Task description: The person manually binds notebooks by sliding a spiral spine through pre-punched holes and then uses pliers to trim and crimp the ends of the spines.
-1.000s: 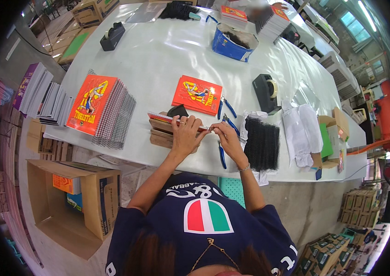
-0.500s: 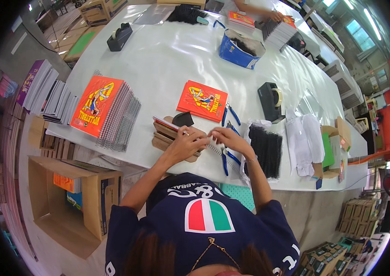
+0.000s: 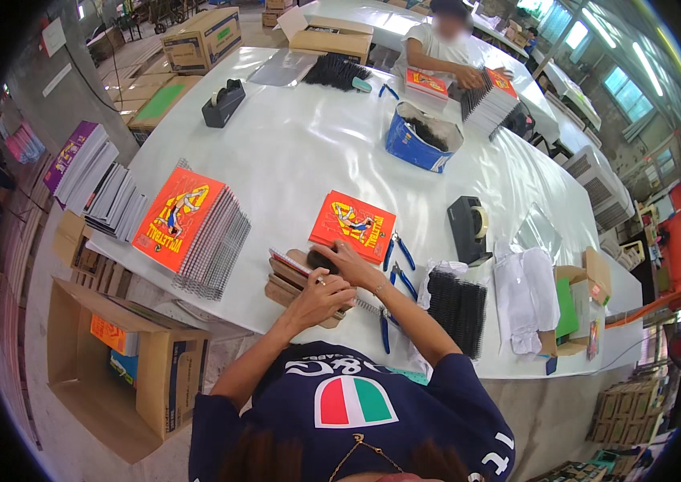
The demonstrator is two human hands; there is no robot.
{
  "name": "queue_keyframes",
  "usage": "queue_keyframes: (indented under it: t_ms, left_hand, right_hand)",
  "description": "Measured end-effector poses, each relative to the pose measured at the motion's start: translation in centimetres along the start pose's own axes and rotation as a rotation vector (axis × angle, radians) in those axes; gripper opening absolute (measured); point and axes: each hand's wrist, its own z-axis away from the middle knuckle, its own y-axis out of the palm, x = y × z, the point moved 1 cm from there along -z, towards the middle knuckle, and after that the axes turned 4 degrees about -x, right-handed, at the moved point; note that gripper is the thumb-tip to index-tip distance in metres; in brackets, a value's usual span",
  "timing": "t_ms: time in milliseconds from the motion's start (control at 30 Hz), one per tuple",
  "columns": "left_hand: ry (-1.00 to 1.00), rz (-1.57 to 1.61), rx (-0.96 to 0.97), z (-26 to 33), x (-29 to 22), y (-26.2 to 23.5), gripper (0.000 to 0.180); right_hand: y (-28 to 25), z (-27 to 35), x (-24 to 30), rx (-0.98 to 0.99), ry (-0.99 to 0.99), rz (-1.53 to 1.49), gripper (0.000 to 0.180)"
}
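Right now both hands are pressing a notebook (image 3: 300,269) onto the wooden jig (image 3: 288,291): left hand (image 3: 320,299) seemingly pinching its edge, right hand (image 3: 348,263) lying flat.

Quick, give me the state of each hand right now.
Left hand: pressed down on the notebook lying in the wooden jig; grip cannot be told.
Right hand: fingers curled at the notebook's far edge; whether it is gripping cannot be told.
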Motion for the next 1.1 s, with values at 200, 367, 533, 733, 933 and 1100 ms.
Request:
queue_keyframes:
  t_ms: [200,367,533,733,933,1100]
  left_hand:
    - [-0.018,-0.006,-0.043,0.0,-0.2,0.7,0.024]
    - [0.015,-0.027,-0.021,-0.4,-0.2,0.6,0.025]
    - [-0.011,-0.008,-0.026,-0.2,-0.3,0.1,0.026]
    - [-0.011,0.026,0.003,0.0,0.1,0.1,0.029]
    - [-0.033,0.033,0.022,-0.4,-0.1,-0.3,0.030]
    - [-0.044,0.039,0.032,-0.8,-0.4,-0.6,0.031]
  right_hand:
    - [-0.1,7.5,-1.8,-0.063,0.202,0.129,0.093]
    - [0.1,9.2,-3.9,-0.041,0.115,-0.154,0.094]
    - [-1.9,8.9,-2.4,0.006,0.230,-0.317,0.086]
    - [-2.1,9.6,-2.2,0.013,0.076,-0.392,0.078]
    - [-3.3,10.1,-1.4,0.083,0.249,-0.495,0.075]
    - [-3.6,10.9,-0.4,0.032,0.331,-1.152,0.070]
